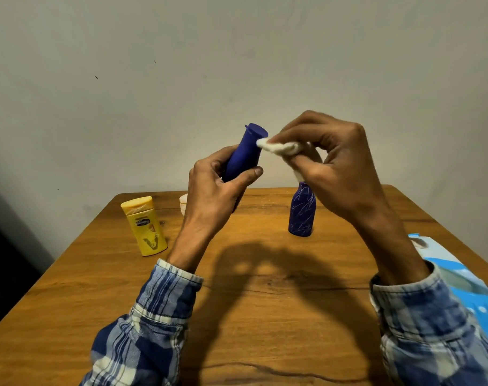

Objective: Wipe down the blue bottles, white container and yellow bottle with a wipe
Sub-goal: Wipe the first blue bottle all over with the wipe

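Left hand [217,185]: fingers curled round plain blue bottle [245,151], raised, tilted toward 1 o'clock.
Right hand [329,160]: fingers pinch white wipe [279,147], touching bottle neck.
Worktop [251,288]: yellow bottle [145,227] at 9 o'clock; patterned blue bottle [302,213] upright.

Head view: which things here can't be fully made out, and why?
White container: head view, mostly hidden behind the left hand.
Held blue bottle: base covered by the left hand's grip.
Standing blue bottle: top hidden behind the right hand holding the wipe.
Blue packet: cut off by the right edge.
Yellow bottle: label print too small to read.
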A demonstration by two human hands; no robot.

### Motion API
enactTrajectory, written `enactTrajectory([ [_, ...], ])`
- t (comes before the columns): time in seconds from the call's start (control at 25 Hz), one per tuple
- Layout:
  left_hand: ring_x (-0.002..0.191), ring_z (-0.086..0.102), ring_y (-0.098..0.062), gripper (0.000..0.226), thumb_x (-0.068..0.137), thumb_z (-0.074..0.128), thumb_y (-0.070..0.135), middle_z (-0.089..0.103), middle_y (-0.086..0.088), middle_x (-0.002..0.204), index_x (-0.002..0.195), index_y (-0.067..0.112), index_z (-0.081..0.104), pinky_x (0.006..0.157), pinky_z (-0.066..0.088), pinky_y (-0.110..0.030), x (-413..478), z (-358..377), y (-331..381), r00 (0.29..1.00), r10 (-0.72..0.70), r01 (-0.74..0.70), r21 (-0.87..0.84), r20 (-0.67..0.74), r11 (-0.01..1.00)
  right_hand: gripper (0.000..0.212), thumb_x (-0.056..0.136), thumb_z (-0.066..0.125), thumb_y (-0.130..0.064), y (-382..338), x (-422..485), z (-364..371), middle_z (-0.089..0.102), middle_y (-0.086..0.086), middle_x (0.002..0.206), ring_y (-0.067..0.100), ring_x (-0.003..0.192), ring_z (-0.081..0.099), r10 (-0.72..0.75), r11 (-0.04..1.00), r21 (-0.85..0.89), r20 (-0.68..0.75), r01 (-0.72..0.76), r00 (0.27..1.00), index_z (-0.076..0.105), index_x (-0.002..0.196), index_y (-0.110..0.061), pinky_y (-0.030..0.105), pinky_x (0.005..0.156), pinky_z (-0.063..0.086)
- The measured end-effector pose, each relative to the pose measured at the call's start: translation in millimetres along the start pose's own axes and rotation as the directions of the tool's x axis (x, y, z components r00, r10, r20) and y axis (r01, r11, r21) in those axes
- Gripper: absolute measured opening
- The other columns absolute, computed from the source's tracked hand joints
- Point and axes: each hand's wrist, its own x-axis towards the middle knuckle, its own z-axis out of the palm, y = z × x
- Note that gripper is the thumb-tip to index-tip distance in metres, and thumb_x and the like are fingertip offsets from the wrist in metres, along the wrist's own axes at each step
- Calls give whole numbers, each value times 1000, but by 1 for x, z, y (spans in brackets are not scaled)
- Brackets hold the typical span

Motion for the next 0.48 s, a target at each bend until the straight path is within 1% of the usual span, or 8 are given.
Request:
enactTrajectory([
  [0.08,98,69,-25,37,90,77,24,72,-8,105,123,12,67,96,58,-43,0,0,0,997,-61,63,-46,51,997,17,94,67,-11,5,0,0,71,-2,102,13,96,67,92,995,48,-169,-85,981,76,109,-13,38,73,59],
  [0.12,100,68,-29,35,91,76,24,71,-12,107,122,11,66,98,57,-48,0,0,0,993,-75,81,-74,89,994,18,95,67,-13,6,0,1,72,-3,103,13,97,68,124,991,81,-220,-108,968,75,110,-14,41,73,59],
  [0.16,103,68,-33,36,92,74,25,70,-16,109,123,9,65,100,56,-50,0,0,0,988,-74,89,-112,135,990,18,95,67,-13,6,-1,5,72,-4,104,13,98,69,137,988,101,-234,-116,963,75,111,-14,42,74,59],
  [0.24,108,68,-36,39,93,72,26,70,-20,115,125,7,63,102,55,-49,-1,-1,3,973,-61,111,-217,223,970,17,94,69,-12,2,-2,16,72,-4,104,12,97,68,124,987,121,-175,-103,977,73,110,-11,38,75,60],
  [0.32,111,69,-33,44,91,67,25,71,-18,119,130,6,61,104,54,-44,-2,-2,7,956,-73,159,-291,285,943,14,93,69,-9,2,-4,24,70,-3,101,12,94,68,101,987,132,-116,-86,988,68,106,-6,33,73,61],
  [0.4,111,70,-32,48,91,65,25,71,-17,121,133,5,58,103,55,-42,-3,-3,7,937,-81,193,-313,339,930,11,92,69,-7,4,-6,25,69,-3,97,14,90,69,119,984,146,-114,-102,986,66,102,-5,35,70,61],
  [0.48,112,70,-33,49,92,63,25,69,-18,124,136,6,57,102,55,-43,-2,-3,6,919,-84,221,-329,384,918,10,91,69,-5,5,-6,21,69,-1,95,16,89,70,108,986,142,-130,-89,986,66,100,-4,35,70,62],
])
